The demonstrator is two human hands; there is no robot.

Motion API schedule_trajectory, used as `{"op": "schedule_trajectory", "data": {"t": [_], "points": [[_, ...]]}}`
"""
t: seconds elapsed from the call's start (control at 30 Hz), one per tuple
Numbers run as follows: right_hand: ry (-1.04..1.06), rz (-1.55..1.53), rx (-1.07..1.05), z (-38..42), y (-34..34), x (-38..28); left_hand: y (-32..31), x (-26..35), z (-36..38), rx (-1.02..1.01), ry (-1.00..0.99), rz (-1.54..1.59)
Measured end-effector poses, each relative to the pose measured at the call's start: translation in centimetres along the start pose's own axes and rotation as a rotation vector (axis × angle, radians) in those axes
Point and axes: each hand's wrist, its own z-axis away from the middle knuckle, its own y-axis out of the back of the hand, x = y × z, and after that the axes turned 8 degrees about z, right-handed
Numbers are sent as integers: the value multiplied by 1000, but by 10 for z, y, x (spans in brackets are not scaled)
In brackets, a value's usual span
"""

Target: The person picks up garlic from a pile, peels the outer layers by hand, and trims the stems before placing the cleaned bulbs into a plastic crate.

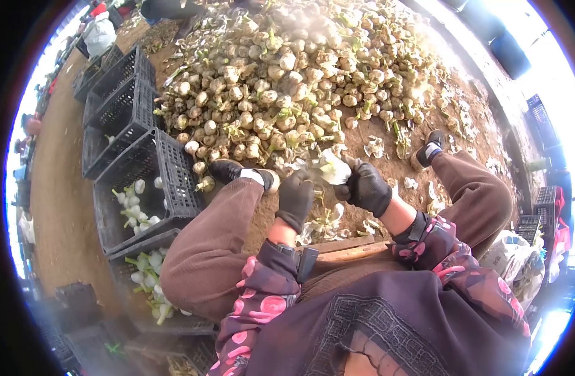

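Note:
Both of my hands wear dark gloves and meet in front of my lap. My right hand [368, 188] is closed around one side of a peeled white garlic bulb [335, 169] with a pale green tint. Close by on the left, my left hand [295, 197] is curled with its fingers pressed together; whatever they pinch is hidden. Beyond my hands spreads a large heap of unpeeled garlic bulbs [256, 94], brownish and dusty, some with green stems. Loose pale skins [328, 219] lie on the ground beneath my hands.
Black plastic crates [174, 163] stand in a row along my left. Peeled garlic bulbs [134, 210] lie in the nearer ones. A white sack [510, 250] sits by my right knee, with more crates [544, 207] behind it. A person [99, 34] is at the far left.

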Motion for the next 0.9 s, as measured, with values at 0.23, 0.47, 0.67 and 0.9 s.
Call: {"op": "schedule_trajectory", "data": {"t": [0.23, 0.47, 0.67, 0.9], "points": [[83, 131, 41, -5, 10, -9, -16, 55, 16, -5, -118, 381], [96, 61, 78, -8, -4, 5, -30, 49, 21, 231, -183, 169], [81, 136, -41, -5, 2, 6, -31, 52, 24, 208, -100, 331], [71, 216, -236, 25, -21, -15, -24, 38, 16, 354, -33, 235]]}}
